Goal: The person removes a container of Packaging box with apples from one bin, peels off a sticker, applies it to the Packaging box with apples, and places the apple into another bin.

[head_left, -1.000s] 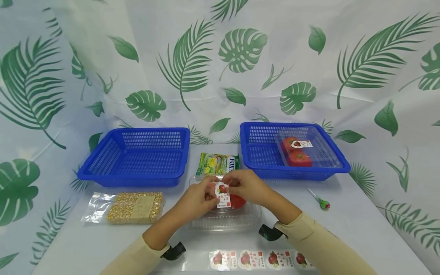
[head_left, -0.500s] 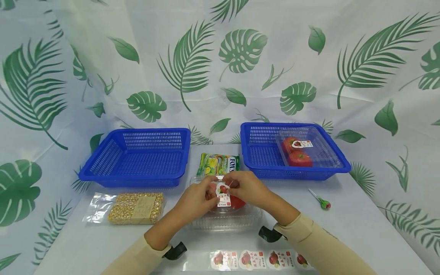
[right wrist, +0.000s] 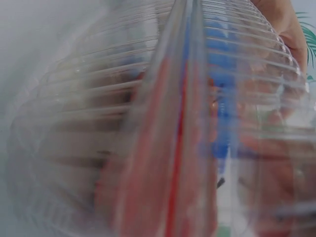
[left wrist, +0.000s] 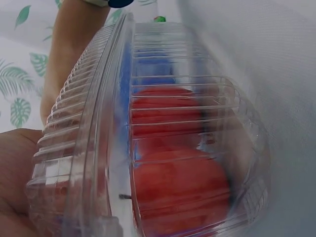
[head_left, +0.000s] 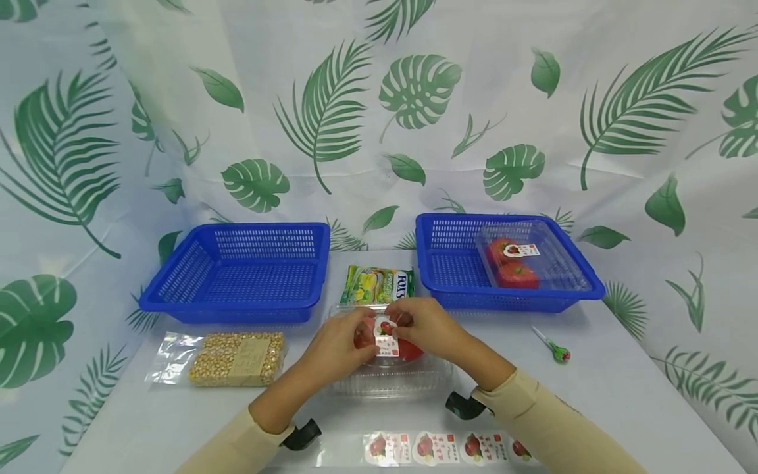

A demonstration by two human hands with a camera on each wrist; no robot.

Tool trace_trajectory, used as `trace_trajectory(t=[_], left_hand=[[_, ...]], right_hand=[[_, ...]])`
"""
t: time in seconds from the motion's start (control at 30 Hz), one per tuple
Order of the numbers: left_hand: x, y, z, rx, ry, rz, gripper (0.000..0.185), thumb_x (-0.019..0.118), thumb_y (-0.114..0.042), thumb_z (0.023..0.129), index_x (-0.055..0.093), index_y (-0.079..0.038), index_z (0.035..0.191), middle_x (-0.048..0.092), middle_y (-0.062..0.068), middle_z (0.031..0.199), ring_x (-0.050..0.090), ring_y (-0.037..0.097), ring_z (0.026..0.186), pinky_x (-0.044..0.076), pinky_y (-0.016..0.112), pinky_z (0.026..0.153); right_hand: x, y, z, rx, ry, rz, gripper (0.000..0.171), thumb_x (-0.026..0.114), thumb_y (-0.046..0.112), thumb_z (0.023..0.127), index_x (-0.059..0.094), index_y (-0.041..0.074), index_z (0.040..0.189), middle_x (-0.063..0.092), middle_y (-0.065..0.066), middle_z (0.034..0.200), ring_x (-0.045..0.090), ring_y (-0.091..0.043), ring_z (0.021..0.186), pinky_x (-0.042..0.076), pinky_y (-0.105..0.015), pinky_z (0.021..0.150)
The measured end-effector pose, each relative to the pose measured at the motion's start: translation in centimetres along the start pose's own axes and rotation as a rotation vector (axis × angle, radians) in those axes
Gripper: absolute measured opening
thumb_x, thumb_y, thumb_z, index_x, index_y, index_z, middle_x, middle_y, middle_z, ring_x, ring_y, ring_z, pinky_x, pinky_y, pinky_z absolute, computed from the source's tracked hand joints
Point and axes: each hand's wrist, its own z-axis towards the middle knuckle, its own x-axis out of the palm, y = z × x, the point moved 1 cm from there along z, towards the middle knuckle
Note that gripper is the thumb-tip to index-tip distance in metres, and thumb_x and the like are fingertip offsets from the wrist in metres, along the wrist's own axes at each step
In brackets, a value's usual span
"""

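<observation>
A clear plastic clamshell box (head_left: 398,383) sits shut on the table in front of me, with red tomato-like fruit (left wrist: 180,190) inside. Over its lid, a white sticker (head_left: 387,344) with a red fruit print is held between both hands. My left hand (head_left: 334,345) pinches the sticker's left edge, thumb low and fingers curled above. From the other side, my right hand (head_left: 435,329) pinches its upper right edge between thumb and forefinger. Both wrist views look through the ribbed side of the box; the sticker is hidden there.
Two blue baskets (head_left: 260,273) stand behind; the right basket (head_left: 447,263) holds a similar labelled box (head_left: 559,260). Between them lies a green-yellow FOX'S packet (head_left: 376,284). A bag of corn kernels (head_left: 237,359) lies left, a lollipop (head_left: 555,349) right, a sticker strip (head_left: 435,449) in front.
The sticker looks slightly flatter over the lid, and the hands have shifted only a little. The head view has tilted slightly; the box, baskets and other items stay put.
</observation>
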Motion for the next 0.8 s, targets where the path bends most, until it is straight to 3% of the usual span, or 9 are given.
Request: trace_trajectory(t=[0.3,0.8], left_hand=[[0.00,-0.49,-0.14,0.044,-0.056,0.093,0.049,0.079,-0.021,0.075,0.062,-0.012,0.120,0.061,-0.008,0.080,0.052,0.014,0.086,0.044,0.036,0.081],[0.37,-0.57,-0.12,0.006,-0.046,0.099,0.053,0.080,-0.020,0.075,0.058,-0.012,0.123,0.058,-0.007,0.087,0.049,0.013,0.088,0.044,0.032,0.076]], right_hand=[[0.35,-0.26,-0.09,-0.005,0.004,-0.030,0.028,0.078,0.007,0.082,0.070,0.016,0.108,0.067,0.008,0.090,0.063,-0.008,0.080,0.055,-0.027,0.071],[0.34,-0.33,-0.16,-0.142,-0.030,-0.117,0.031,0.080,0.005,0.080,0.069,0.014,0.107,0.068,0.004,0.094,0.064,-0.006,0.080,0.053,-0.020,0.070]])
